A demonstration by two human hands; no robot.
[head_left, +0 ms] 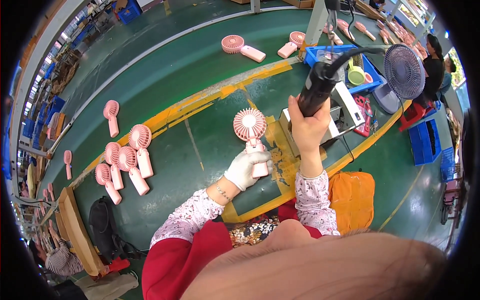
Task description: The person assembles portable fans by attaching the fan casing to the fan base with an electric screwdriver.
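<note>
My gloved left hand (246, 169) is wrapped around the handle of a pink handheld fan (251, 137), holding it upright over the green worktable (200, 100), its round head just above my fingers. To its right, my bare right hand (309, 127) grips a black electric screwdriver (320, 86), raised beside the fan's head.

No packages, labels, signs — or screens.
</note>
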